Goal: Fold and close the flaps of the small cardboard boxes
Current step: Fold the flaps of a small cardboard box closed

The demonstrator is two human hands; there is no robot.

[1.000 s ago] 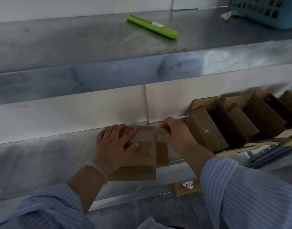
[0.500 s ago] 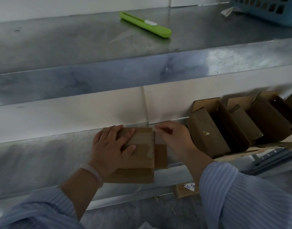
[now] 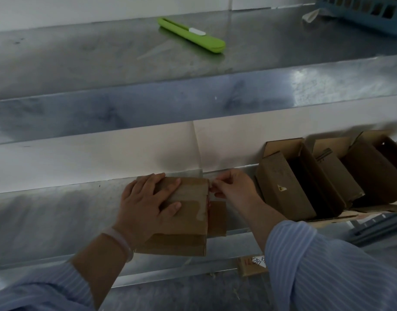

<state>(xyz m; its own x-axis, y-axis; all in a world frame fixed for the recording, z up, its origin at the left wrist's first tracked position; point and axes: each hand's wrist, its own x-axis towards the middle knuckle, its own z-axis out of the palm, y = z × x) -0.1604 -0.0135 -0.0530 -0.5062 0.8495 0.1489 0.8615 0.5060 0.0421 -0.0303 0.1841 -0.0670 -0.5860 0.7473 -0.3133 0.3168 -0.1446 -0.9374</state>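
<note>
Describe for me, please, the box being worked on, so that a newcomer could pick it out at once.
Find the lower metal shelf, beneath the one holding the green cutter. Left of the row of open boxes lies one cardboard box, with the left hand pressed flat on it and the right hand pinching at its right edge. Unlike its neighbours, its top is closed.

My left hand [image 3: 146, 205] hides the left half of the small brown cardboard box [image 3: 190, 216] top. My right hand [image 3: 235, 189] pinches a thin clear strip [image 3: 211, 187] at the box's right edge, probably tape, too faint to confirm. Blue plastic lattice basket [image 3: 368, 21] is cut off top right. White handwritten label [image 3: 257, 261] sits half behind my striped blue right sleeve [image 3: 328, 265], unreadable.
</note>
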